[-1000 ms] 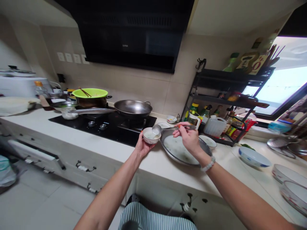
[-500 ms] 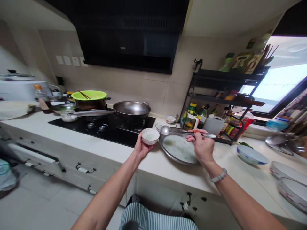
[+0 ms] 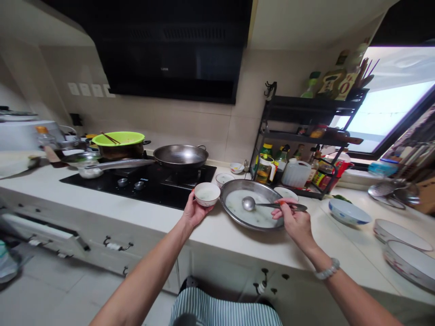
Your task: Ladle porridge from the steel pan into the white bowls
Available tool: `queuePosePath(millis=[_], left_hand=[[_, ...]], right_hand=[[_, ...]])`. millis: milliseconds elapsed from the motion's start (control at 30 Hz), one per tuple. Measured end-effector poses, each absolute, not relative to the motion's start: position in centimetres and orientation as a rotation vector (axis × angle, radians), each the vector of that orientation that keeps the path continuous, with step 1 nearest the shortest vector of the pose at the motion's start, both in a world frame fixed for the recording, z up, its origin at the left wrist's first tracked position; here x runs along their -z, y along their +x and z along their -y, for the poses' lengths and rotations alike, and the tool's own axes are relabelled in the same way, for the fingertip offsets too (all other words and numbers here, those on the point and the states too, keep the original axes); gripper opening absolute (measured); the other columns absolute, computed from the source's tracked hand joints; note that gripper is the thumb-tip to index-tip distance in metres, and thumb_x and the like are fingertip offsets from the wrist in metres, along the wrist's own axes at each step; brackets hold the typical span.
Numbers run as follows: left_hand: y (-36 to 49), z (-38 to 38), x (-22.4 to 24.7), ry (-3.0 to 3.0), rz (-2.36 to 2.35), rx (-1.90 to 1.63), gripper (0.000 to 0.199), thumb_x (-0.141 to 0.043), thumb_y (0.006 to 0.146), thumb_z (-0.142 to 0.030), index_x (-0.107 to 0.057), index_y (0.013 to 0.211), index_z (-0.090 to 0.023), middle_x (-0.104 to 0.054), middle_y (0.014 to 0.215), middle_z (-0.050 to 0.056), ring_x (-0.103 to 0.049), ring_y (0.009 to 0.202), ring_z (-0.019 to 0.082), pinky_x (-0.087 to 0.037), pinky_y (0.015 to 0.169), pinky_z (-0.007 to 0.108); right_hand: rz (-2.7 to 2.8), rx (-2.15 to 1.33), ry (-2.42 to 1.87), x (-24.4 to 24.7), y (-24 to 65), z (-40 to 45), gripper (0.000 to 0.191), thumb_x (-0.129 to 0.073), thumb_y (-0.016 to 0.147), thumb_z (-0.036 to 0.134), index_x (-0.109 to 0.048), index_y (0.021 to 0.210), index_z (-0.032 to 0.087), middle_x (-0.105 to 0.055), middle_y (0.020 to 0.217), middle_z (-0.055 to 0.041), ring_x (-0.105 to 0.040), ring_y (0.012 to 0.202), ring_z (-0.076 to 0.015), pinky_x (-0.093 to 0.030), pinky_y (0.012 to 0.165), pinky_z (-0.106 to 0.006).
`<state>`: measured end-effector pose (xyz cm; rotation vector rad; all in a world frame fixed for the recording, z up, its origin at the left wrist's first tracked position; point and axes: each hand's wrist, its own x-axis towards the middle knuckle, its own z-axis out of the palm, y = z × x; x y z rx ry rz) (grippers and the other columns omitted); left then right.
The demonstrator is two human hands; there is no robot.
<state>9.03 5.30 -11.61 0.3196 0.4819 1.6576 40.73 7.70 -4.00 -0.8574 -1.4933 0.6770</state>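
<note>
My left hand (image 3: 195,212) grips a small white bowl (image 3: 207,194) with pale soup in it, held just left of a wide metal basin (image 3: 238,184). Cloudy whitish soup (image 3: 260,213) with green flecks fills part of that basin, which rests on the counter. The fingers of my right hand (image 3: 296,222) are closed round the handle of a metal ladle (image 3: 249,203). The ladle's head is over the soup, at or close to its surface. Two more small bowls stand by the basin: one filled bowl (image 3: 224,179) behind it, another bowl (image 3: 286,194) at its right.
A wok (image 3: 181,156) and a pot under a green colander (image 3: 118,138) stand on the black hob (image 3: 152,192). A black rack (image 3: 306,136) of bottles rises behind the basin. At right are a blue-patterned bowl (image 3: 349,212) and two larger bowls (image 3: 408,262).
The ladle has moved from beside the small bowl, at the basin's left rim, to over the soup in the middle. My right hand has shifted right and down; the view has turned slightly.
</note>
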Motion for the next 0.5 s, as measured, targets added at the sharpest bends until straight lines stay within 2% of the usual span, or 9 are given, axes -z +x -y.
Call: queuePosePath(millis=[133,233,333,500], left_hand=[[8.9,-5.3,11.8,0.331,-0.466,-1.652,0.059,-0.052,0.092,-0.05,-0.045,0.143,-0.02,-0.066,0.122,0.017,-0.067,0.105,0.032,-0.059,0.082,0.047],[8.9,-5.3,11.8,0.332,-0.467,-1.657,0.059,-0.051,0.093,-0.05,-0.044,0.144,-0.019,-0.066,0.122,0.016,-0.067,0.105,0.031,-0.059,0.082,0.047],[8.8,-5.2,11.8,0.33,-0.473,-1.655,0.059,-0.05,0.094,-0.05,-0.045,0.143,-0.019,-0.067,0.12,0.016,-0.068,0.102,0.03,-0.059,0.081,0.047],[8.8,-5.0,11.8,0.324,-0.499,-1.643,0.06,-0.047,0.095,-0.052,-0.044,0.143,-0.017,-0.067,0.119,0.017,-0.068,0.099,0.031,-0.059,0.078,0.047]], right_hand=[[1.47,-0.742,-0.888,4.4,40.8,-7.4,0.042,-0.069,0.075,0.062,-0.062,0.08,0.021,-0.066,0.055,-0.0029,-0.067,0.05,-0.0212,-0.058,0.054,-0.033],[1.404,-0.799,-0.893,4.6,40.9,-7.5,0.042,-0.072,0.072,0.06,-0.062,0.079,0.019,-0.069,0.062,-0.0045,-0.066,0.048,-0.0195,-0.058,0.052,-0.032],[1.269,-0.861,-0.912,4.7,41.1,-8.0,0.041,-0.077,0.068,0.054,-0.062,0.077,0.017,-0.071,0.068,-0.0056,-0.066,0.046,-0.0177,-0.057,0.047,-0.029],[1.053,-0.952,-0.872,5.1,41.1,-9.2,0.038,-0.083,0.06,0.043,-0.062,0.074,0.015,-0.069,0.067,-0.0054,-0.064,0.046,-0.0163,-0.055,0.042,-0.025]])
